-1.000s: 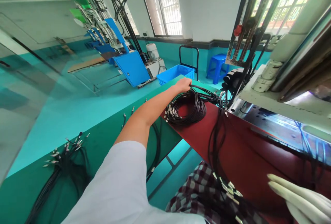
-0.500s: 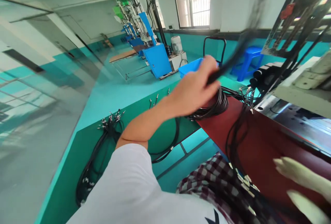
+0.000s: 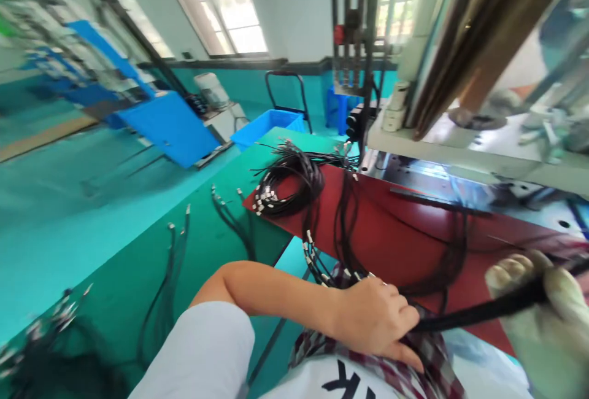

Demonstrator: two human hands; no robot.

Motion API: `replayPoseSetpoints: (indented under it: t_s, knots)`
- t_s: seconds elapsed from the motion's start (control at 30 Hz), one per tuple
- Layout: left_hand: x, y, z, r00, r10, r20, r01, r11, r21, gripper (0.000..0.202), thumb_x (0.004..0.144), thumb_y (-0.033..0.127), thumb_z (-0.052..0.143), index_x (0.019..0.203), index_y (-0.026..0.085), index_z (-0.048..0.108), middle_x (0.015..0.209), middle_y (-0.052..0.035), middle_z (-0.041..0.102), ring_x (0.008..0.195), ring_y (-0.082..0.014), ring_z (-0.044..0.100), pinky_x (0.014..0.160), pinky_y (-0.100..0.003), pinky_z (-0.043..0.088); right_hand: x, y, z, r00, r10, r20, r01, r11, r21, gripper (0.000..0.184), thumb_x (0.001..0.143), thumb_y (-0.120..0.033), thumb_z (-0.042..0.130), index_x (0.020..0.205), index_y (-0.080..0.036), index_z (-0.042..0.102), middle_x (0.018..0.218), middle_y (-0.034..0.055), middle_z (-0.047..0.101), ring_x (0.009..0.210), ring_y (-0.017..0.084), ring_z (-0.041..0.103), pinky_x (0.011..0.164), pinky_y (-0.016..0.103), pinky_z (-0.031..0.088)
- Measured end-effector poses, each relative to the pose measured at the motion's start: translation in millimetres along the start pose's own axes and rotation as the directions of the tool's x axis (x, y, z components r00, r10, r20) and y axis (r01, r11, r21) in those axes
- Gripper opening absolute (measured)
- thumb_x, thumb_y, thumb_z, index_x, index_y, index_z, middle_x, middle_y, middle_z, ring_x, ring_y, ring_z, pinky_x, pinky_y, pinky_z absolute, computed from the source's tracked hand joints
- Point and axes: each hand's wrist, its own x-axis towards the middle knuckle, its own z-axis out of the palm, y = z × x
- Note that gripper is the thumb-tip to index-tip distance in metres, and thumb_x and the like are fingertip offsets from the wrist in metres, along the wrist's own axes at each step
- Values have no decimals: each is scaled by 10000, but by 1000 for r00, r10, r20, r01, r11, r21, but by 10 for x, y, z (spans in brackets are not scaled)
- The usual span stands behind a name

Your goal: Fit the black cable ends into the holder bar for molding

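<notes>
A bundle of black cables (image 3: 473, 315) stretches between my two hands, low over the red board (image 3: 391, 221). My bare left hand (image 3: 375, 319), in front of my body, is closed around its left end. At the right edge my right hand (image 3: 538, 301), in a pale glove, wraps its fingers round the other part; motion blurs it somewhat. A coil of black cables (image 3: 310, 184) with white connectors lies at the red board's far left corner. Just beyond my left hand, more black cables (image 3: 343, 221) hang over the near edge, their white ends by my lap.
On the green table (image 3: 202, 282) at left lie several thin cables and a blurred dark bunch (image 3: 64, 362). Behind the red board stands a machine with a metal bed (image 3: 427, 172). A blue crate (image 3: 267, 126) and a trolley handle (image 3: 288, 77) are farther back.
My view has swung right. My left hand has come down from its raised position with the cables to my lap. My right hand, open before, now grips the bundle too.
</notes>
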Motion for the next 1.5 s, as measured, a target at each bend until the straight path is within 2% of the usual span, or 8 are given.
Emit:
replayPoseSetpoints:
  t_s: [0.2, 0.43, 0.67, 0.83, 1.0, 1.13, 1.27, 1.5]
  knots:
    - [958, -1015, -430, 982, -169, -87, 182, 968, 171, 410, 1018, 476, 371, 1016, 146, 616, 1062, -107, 660, 1006, -232, 604, 811, -339, 481, 400, -189, 178, 999, -18, 31, -5, 780, 626, 57, 880, -354, 659, 926, -346, 691, 838, 10, 487, 652, 93, 510, 558, 215, 524]
    - [2012, -1770, -32, 976, -213, -56, 220, 939, 264, 294, 976, 375, 523, 1125, 130, 584, 1197, -112, 581, 1135, -251, 527, 933, -364, 450, 568, -197, 167, 989, 67, 128, -142, 631, 762, 288, 914, -397, 619, 1114, -194, 653, 1044, 53, 557, 833, 95, 568, 695, 197, 542]
    - [1714, -1694, -187, 958, -279, 59, 235, 890, 391, 275, 1027, 310, 387, 1197, 131, 509, 1131, -126, 618, 1038, -255, 622, 803, -340, 483, 524, -245, 54, 968, 124, 217, -246, 623, 742, 347, 823, -202, 745, 1148, -213, 623, 853, -32, 537, 605, 6, 449, 544, 103, 440]
    - [1166, -1622, -701, 900, -427, 85, 349, 824, 446, 269, 1027, 323, 356, 1166, 147, 505, 1000, -113, 664, 827, -261, 680, 631, -304, 424, 504, -140, -33, 812, 235, 533, -511, 728, 457, 468, 865, -184, 670, 1324, -188, 575, 895, 1, 582, 514, -4, 383, 472, 135, 373]
    - [853, -1479, -970, 819, -572, 49, 574, 812, -106, 324, 1007, 445, 398, 971, 171, 568, 722, -11, 590, 662, -152, 584, 613, -254, 376, 473, -176, 2, 745, 177, 643, -514, 767, 384, 344, 1000, -327, 534, 1290, -152, 596, 613, -72, 376, 417, -1, 200, 406, 167, 196]
    - [987, -1328, -736, 748, -533, 396, 614, 331, -716, 453, 992, 529, 363, 855, 151, 571, 632, 17, 491, 462, -75, 416, 449, -212, 277, 433, -287, 56, 754, 188, 630, -465, 829, 310, 340, 999, -380, 543, 1260, -171, 604, 604, -71, 372, 409, -9, 218, 402, 161, 168]
    - [1267, -1206, -388, 820, -185, 541, 503, -217, -837, 338, 943, 502, 508, 889, 169, 495, 708, 18, 524, 480, -79, 480, 442, -204, 346, 362, -378, 121, 739, 285, 610, -451, 883, 133, 269, 948, -394, 623, 1083, -161, 622, 825, 20, 586, 512, 9, 436, 435, 134, 275]
    - [1543, -1082, -180, 876, -217, 430, 360, -295, -885, 401, 927, 545, 549, 824, 164, 480, 634, 31, 504, 473, -69, 480, 441, -192, 369, 183, -477, 468, 775, 320, 545, -280, 947, -158, 399, 873, -550, 677, 868, -167, 566, 623, -13, 575, 415, 27, 407, 381, 129, 299]
